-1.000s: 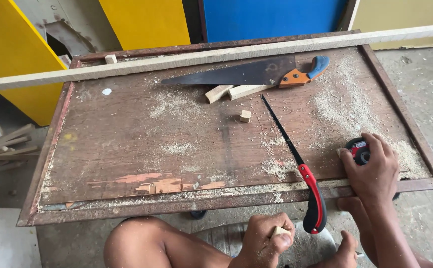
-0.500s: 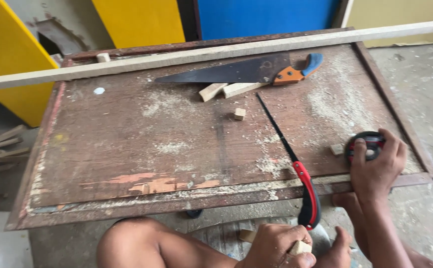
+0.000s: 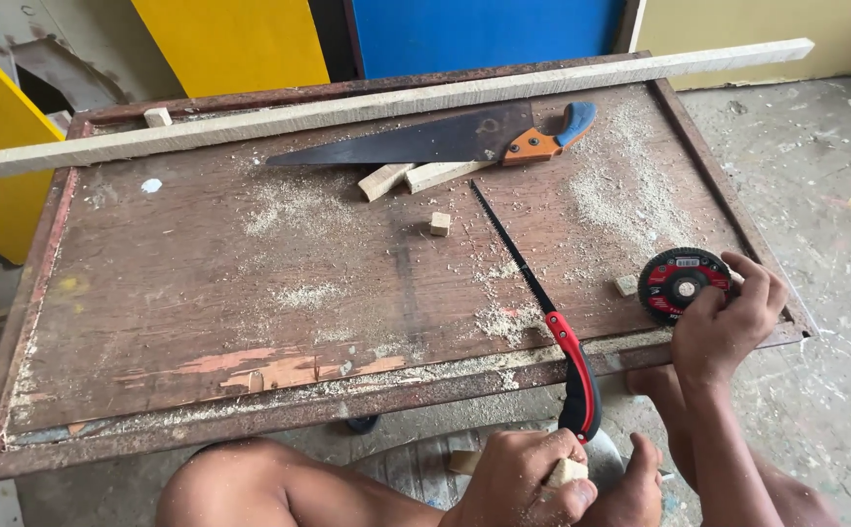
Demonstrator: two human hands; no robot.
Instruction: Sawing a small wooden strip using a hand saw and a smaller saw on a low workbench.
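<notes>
Right hand [image 3: 723, 327] sits at the right front corner of the worn brown table [image 3: 201, 293], fingers curled around the rim of a round black flap disc with a red centre label [image 3: 681, 283]; the disc is tilted up on the table surface, face toward the camera, and the grip is closed on its right and lower edge. A tiny wood offcut [image 3: 626, 285] lies just beside the disc on its left. Left hand [image 3: 523, 483] is low in the frame, below the table's front edge and near the person's knee [image 3: 240, 488], fingers closed around a small pale wood block [image 3: 567, 472]; only one end of the block shows. The two hands are well apart. A narrow pull saw with a red and black handle [image 3: 577, 376] lies diagonally between them, blade on the table, handle overhanging the front edge just above the left hand, not touching it as far as can be told. Further back: a hand saw with an orange and blue handle [image 3: 425, 141], resting partly on two short wood pieces [image 3: 411, 178]; a small wood cube [image 3: 440, 223] alone near the centre; a long pale wood strip [image 3: 376, 102] laid along the far edge. Patches of sawdust [image 3: 620, 185] scattered over the top.
</notes>
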